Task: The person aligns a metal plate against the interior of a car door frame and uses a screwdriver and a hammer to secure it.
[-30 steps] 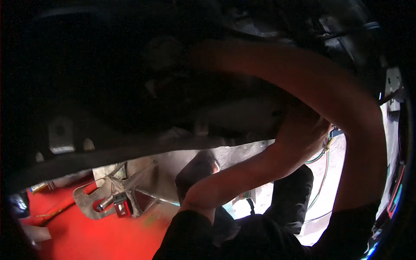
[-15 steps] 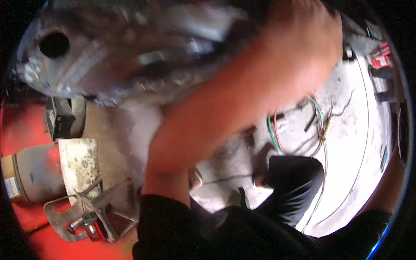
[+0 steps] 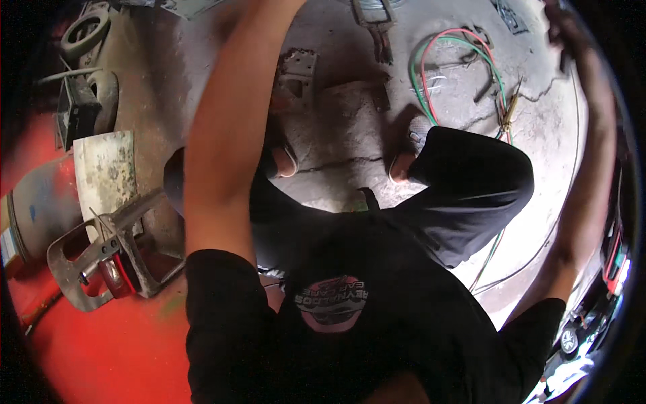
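My left forearm (image 3: 225, 135) rises from the black sleeve and leaves through the top edge, so the left hand is out of sight. Up the right side reaches my right arm (image 3: 592, 175), ending in my right hand (image 3: 566, 32) near the upper right rim. Its fingers are in shadow and look curled around a small dark thing that I cannot make out. Nearest to that hand on the floor are a dark metal piece (image 3: 510, 17) and a looped green hose (image 3: 417, 74) alongside a red one. A brass torch-like fitting (image 3: 511, 111) lies by the hoses.
Between my feet and the top edge lie a rusty metal plate (image 3: 299, 64) and a forked metal tool (image 3: 375, 27). At left are a tyre (image 3: 86, 35), a black box (image 3: 75, 111), a pale worn panel (image 3: 104, 168) and a metal bracket (image 3: 131, 252) over a red surface (image 3: 114, 350).
The view has swung down toward my body. A large metal surface has left the top of the picture. My left forearm, formerly across the middle, now points upward; my right arm has come up.
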